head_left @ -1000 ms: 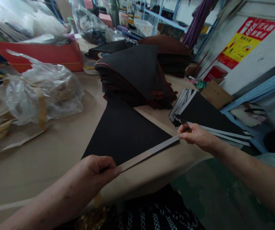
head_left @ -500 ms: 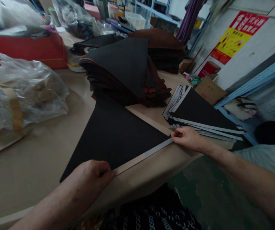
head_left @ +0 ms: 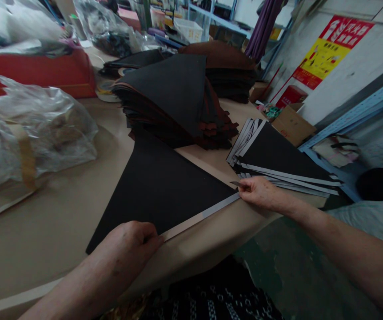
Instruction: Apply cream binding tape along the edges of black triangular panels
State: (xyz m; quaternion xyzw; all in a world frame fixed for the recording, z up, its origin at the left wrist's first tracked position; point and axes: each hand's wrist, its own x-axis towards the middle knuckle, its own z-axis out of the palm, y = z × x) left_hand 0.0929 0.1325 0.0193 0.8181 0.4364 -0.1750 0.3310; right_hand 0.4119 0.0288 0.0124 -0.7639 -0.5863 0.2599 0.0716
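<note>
Our fingers are curled and pinched at both ends of a grey strip [head_left: 202, 214] that runs along the near edge of a black triangular sheet [head_left: 165, 186]. Our left hand [head_left: 128, 244] grips the strip's near end, thumb pressed against the folded fingers, with the strip coming out from under the thumb. Our right hand [head_left: 260, 192] pinches the far end between thumb and fingertips, right at the sheet's right-hand corner, and a small dark tip pokes out past the fingers to the left. The sheet lies flat on the tan table [head_left: 54, 209], its long edge close to the table's front edge, its point reaching back toward a tall stack of black and dark brown sheets [head_left: 174, 102].

Just beyond our right hand we see a fanned pile of black sheets with grey strips along their edges [head_left: 278, 160], resting at the table's right end. A crumpled clear plastic bag [head_left: 34, 129] sits on the left of the table, well apart from the sheet. Behind it stands a red box [head_left: 41, 71]. A cardboard box [head_left: 293, 124] sits beyond the fanned pile, and a red and yellow poster [head_left: 331, 49] hangs on the wall at the right.
</note>
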